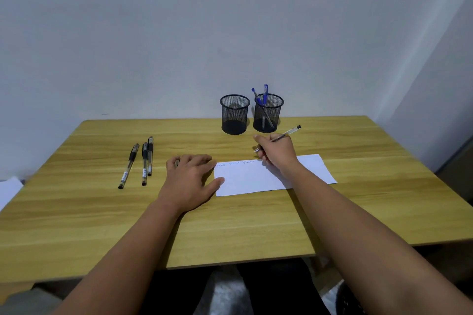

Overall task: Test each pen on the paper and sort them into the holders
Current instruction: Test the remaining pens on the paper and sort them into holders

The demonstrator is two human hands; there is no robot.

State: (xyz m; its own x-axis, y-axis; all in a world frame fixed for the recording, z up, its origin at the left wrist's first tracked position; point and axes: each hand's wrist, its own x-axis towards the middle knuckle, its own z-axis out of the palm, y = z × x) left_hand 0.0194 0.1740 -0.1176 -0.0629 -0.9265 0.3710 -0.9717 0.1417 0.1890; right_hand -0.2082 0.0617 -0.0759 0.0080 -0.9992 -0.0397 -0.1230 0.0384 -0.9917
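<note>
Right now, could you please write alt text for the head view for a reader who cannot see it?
The right hand writes with a pen on white paper while the left hand steadies the paper's edge. Behind stand two mesh holders: the left holder looks empty, the right holder has blue pens. Three black pens lie on the table.

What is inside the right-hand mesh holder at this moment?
The right mesh holder contains two blue-capped pens, leaning and crossed. The mesh blurs their lower ends, so their tips cannot be made out.

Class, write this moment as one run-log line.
stage: testing | right hand: grips pen at paper | left hand: steadies paper | untested pens: three | right holder: two pens
</note>
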